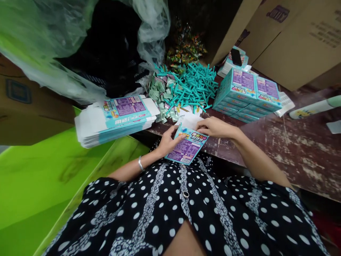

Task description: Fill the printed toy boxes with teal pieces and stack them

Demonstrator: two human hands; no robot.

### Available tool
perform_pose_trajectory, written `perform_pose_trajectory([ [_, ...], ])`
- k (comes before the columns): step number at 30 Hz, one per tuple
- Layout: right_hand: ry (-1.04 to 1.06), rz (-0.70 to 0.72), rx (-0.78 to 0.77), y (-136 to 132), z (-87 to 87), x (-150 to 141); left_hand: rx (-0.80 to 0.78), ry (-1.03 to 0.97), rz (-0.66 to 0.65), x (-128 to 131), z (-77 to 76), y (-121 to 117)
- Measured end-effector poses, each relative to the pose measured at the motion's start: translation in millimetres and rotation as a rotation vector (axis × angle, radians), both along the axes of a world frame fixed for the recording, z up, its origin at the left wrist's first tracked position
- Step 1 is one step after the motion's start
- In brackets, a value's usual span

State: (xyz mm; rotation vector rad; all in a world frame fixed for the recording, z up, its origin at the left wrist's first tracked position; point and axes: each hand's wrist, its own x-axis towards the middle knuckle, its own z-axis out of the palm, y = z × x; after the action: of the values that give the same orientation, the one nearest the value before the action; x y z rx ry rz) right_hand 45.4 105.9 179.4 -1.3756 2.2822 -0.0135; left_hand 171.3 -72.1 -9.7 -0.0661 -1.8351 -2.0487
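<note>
A teal and purple printed carton [185, 149] with its white end flaps up is held close to my body at the table's edge. My left hand [170, 141] grips its left side, the thumb lying across the printed face. At the carton's open upper end is my right hand [213, 127], fingers bent and partly hidden behind the flap; whether they pinch anything besides the carton does not show. Just beyond lie a heap of teal plastic sticks [195, 85] and a pile of small pale green packets [162, 92].
Flattened cartons [119, 117] are stacked on the left. Filled boxes [245, 92] stand at right, with a dark phone [236, 57] behind. A white-green bottle [314, 108] lies far right. Large cardboard boxes [301, 39] and a plastic-lined container [151, 32] border the table [266, 142].
</note>
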Motion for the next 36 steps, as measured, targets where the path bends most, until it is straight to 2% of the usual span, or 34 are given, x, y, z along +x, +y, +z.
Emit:
perform_pose_trajectory([
  [2,-0.199,0.04,0.0,2,-3.1,-9,-0.003,0.01,-0.031,0,-2.0,4],
  [4,-0.459,0.097,0.066,3,-3.4,-15,0.014,0.007,-0.054,-1,-3.8,7],
  [6,-0.556,0.102,0.079,5,-0.5,-17,0.03,-0.009,-0.067,-2,-5.1,7],
  [8,-0.33,-0.028,-0.121,12,2.4,-13,0.054,-0.016,-0.074,-4,-5.1,4],
  [11,0.166,-0.382,-0.591,29,-7.9,2,0.096,0.009,-0.032,-6,-3.3,-4],
  [13,0.213,-0.525,-0.755,40,-31.6,18,0.109,0.006,0.009,-5,-3.0,-7],
  [16,0.012,-0.589,-0.856,48,-83.9,46,0.122,-0.03,0.002,-2,-6.8,-4],
  [18,0.005,-0.691,-0.925,47,-115.4,63,0.114,-0.066,-0.041,-3,-11.3,-2],
  [20,0.05,-0.798,-0.948,43,-135.7,73,0.08,-0.104,-0.066,-8,-15.4,-2],
  [22,0.09,-0.839,-0.94,38,-145.0,75,0.023,-0.1,-0.04,-18,-17.5,-5],
  [25,0.136,-0.86,-1.015,30,-148.1,69,0.001,-0.035,0.037,-34,-16.5,-11],
  [29,0.049,-0.892,-1.205,23,-144.9,60,0.134,0.002,0.026,-41,-9.7,-19],
  [32,-0.11,-0.791,-1.119,23,-133.7,52,0.082,0.005,-0.112,-37,1.0,-32],
  [36,-0.311,-0.68,-0.892,27,-105.2,41,-0.009,-0.111,-0.339,-32,21.4,-55],
])
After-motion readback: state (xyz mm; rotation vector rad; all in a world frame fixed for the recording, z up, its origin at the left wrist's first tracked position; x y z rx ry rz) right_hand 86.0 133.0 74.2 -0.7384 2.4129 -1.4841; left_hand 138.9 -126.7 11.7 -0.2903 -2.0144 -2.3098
